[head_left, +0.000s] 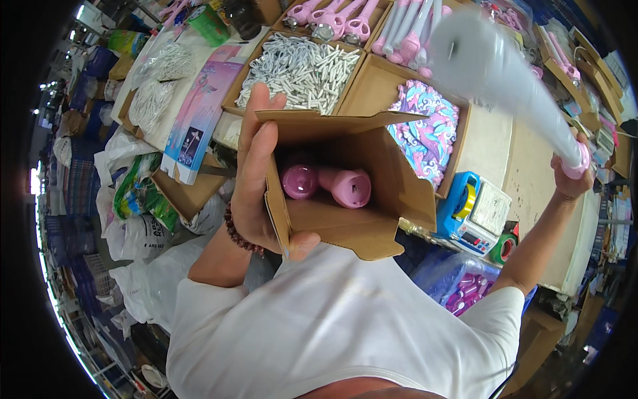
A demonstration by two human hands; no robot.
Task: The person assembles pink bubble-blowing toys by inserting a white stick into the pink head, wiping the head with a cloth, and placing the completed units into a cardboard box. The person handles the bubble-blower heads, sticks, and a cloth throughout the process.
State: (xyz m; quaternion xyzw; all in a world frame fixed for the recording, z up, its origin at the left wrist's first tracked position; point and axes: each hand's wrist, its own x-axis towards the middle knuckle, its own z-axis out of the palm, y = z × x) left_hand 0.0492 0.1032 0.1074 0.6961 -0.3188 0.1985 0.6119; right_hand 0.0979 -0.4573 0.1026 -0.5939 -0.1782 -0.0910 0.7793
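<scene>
My left hand point(250, 179) grips the left wall of a brown cardboard box point(352, 233), fingers along the outside and thumb at the near edge. The box's flaps stand open toward me. Down inside lie a shiny pink rounded piece point(300, 181) and a pink piece with a hollow round end point(352, 189). Out to the right, my right hand point(569, 178) is closed round the pink end of a toy wand point(512, 93). Its long translucent tube slants up and to the left, blurred by motion, with a wide whitish end above the table.
Behind the box, one tray point(362, 63) holds small white and grey parts; another holds colourful cut-out pieces point(425, 126). Pink wand parts point(339, 20) fill trays farther back. At right are a tape roll point(465, 201) and a blue-and-white scale point(488, 209). Printed cards point(203, 120) lie left.
</scene>
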